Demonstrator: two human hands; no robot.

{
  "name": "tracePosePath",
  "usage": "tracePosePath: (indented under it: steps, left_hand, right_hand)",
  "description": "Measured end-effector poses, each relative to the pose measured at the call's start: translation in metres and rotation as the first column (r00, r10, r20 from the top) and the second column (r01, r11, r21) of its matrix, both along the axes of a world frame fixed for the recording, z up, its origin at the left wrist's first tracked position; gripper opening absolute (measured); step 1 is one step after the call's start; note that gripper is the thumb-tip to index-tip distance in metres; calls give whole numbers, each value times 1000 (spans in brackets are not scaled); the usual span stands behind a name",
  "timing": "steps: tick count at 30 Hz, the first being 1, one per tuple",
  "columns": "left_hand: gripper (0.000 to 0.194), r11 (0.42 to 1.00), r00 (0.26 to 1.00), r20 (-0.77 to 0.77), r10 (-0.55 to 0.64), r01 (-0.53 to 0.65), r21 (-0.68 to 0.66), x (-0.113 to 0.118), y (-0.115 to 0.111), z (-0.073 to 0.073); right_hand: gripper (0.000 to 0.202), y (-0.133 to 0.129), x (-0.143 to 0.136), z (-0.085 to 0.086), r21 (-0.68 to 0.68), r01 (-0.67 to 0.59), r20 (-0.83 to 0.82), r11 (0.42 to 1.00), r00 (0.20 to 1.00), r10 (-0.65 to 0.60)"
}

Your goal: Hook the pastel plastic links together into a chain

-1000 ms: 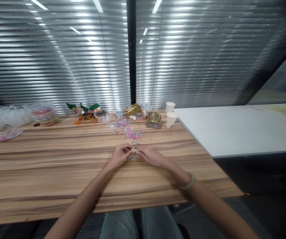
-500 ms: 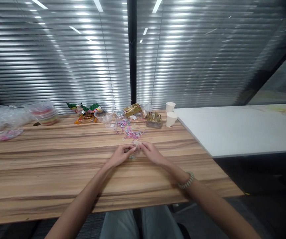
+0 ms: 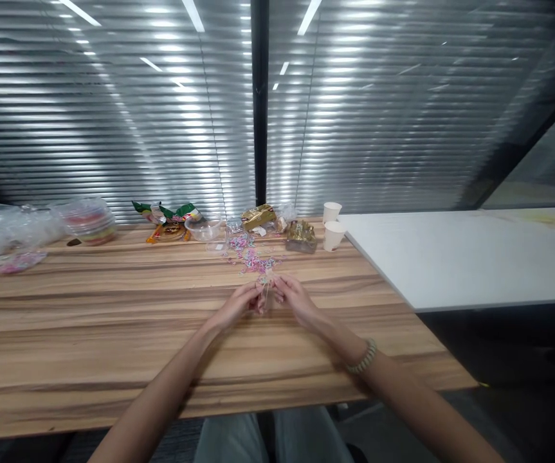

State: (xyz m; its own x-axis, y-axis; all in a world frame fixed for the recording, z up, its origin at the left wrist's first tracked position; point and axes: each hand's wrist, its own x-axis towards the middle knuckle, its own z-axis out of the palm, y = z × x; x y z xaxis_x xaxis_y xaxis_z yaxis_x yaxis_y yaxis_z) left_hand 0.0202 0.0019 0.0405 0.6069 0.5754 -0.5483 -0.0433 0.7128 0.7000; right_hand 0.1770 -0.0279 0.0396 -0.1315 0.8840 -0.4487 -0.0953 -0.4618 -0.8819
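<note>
My left hand [image 3: 245, 300] and my right hand [image 3: 292, 294] meet over the middle of the table, fingertips pinched and nearly touching. Between them is a small see-through piece [image 3: 269, 274], with a thin pale line running down from it; I cannot tell its kind. Greenish and pinkish bits show at the left fingertips, too small to name. Just beyond the fingers lies a loose heap of tiny pink, purple and pale green pieces [image 3: 258, 262]. A beaded-looking bracelet [image 3: 364, 357] circles my right wrist.
Along the back stand a clear bowl [image 3: 202, 230], green snack bags [image 3: 188, 212], gold wrappers [image 3: 258, 216], a gold-topped clear box [image 3: 301, 238] and two paper cups [image 3: 334, 236]. Stacked plastic tubs [image 3: 89, 222] and clear bags [image 3: 11, 228] are at left. A white table [image 3: 451, 257] adjoins on the right.
My left fingers have shifted slightly and the bits under them now show less on the table. A thin pale line has come into view between my hands. The camera view has tilted a little.
</note>
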Motion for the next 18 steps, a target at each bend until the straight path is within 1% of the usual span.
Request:
tracePosePath:
  steps: [1,2,3,4,5,6,7,9,10,11,12,13,14,15,16,17,18]
  left_hand:
    - [23,994,999,8,42,-41,-101,1,0,-4]
    - [22,980,995,3,96,-93,-178,1,-1,-7]
    - [20,963,988,-12,153,-152,-223,1,-1,-11]
    - [19,949,978,-34,204,-207,-239,0,-1,-13]
    - [19,941,969,-56,239,-245,-232,0,-1,-14]
    - [20,943,965,-73,252,-262,-207,-1,-1,-14]
    - [21,953,966,-87,244,-255,-164,-2,-1,-13]
    - [24,982,976,-116,182,-186,-19,-2,-2,-9]
    - [24,986,979,-130,156,-146,83,-1,-2,-7]
    - [24,975,980,-141,142,-113,193,-1,-3,-5]
    - [23,951,979,-148,137,-88,297,0,-4,-3]
    - [23,921,980,-149,134,-68,385,1,-5,-1]
    - [22,893,981,-144,126,-49,447,2,-5,0]
    - [21,877,985,-134,105,-28,480,3,-6,1]
    - [22,877,990,-120,68,-2,481,3,-7,1]
    - [22,893,994,-102,31,18,451,4,-7,1]
    - [23,919,997,-78,6,25,393,4,-7,0]
  right_hand:
    - [31,-1,1,1,99,-115,116,988,988,104]
    - [30,-1,3,3,186,-256,249,949,946,207]
    - [29,-2,5,4,246,-395,386,885,878,284]
    - [28,-2,7,5,277,-511,512,814,795,325]
    - [28,-2,9,5,282,-592,621,755,713,327]
    - [28,-2,11,5,271,-643,707,716,638,305]
    - [29,-2,12,5,253,-672,771,696,574,275]
    - [28,-3,13,4,215,-687,845,694,487,220]
    - [28,-4,12,4,197,-676,861,710,466,205]
    - [27,-4,11,3,177,-650,864,739,462,199]
    - [27,-5,9,2,156,-604,854,781,480,200]
    - [28,-5,7,1,136,-538,830,832,521,200]
    - [30,-4,6,0,122,-453,788,883,585,192]
    - [33,-4,4,-1,115,-359,727,926,666,168]
    - [35,-3,3,-1,115,-269,648,956,750,132]
    - [38,-1,3,-2,121,-195,560,973,823,96]
    - [39,0,3,-3,129,-146,471,981,879,69]
